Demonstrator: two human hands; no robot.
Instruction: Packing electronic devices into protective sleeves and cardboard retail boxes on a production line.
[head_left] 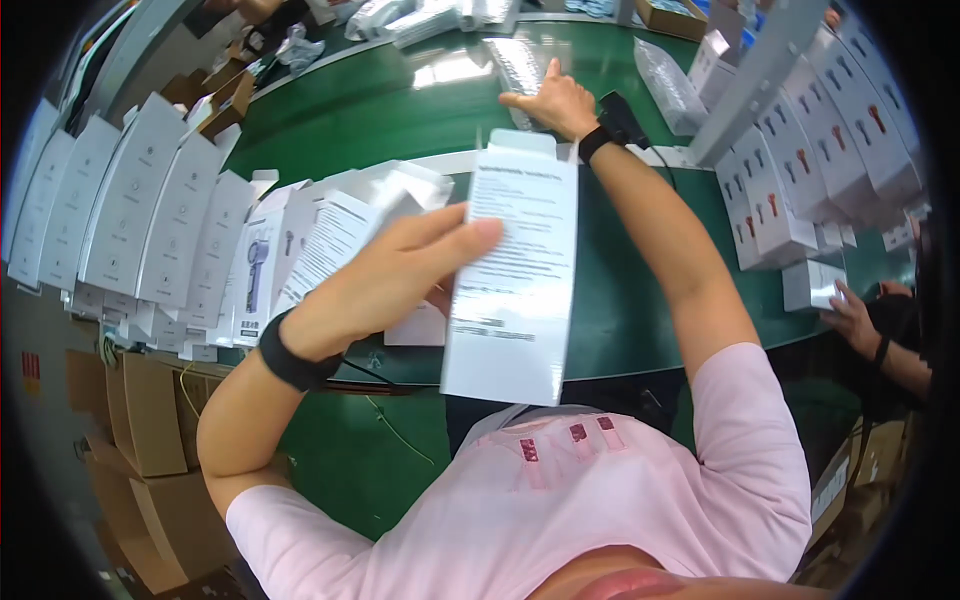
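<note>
- A white, rectangular cardboard box with black print point(512, 290) is held above the green worktop point(620, 300), in front of the person's chest, its far-end flaps raised.
- The left hand point(415, 262) grips its left side, thumb across the printed face.
- The right hand point(562, 106) is open, thumb and index finger spread, over a clear bubble-wrap packet point(514, 65) on the shiny green belt point(345, 95); whether they touch, I cannot tell.
- A black handheld device point(625, 120) lies beside the right wrist.
- White box stacks point(150, 215) stand left.
- A co-worker's hand point(856, 320) touches a small white box point(808, 287) at right.
</note>
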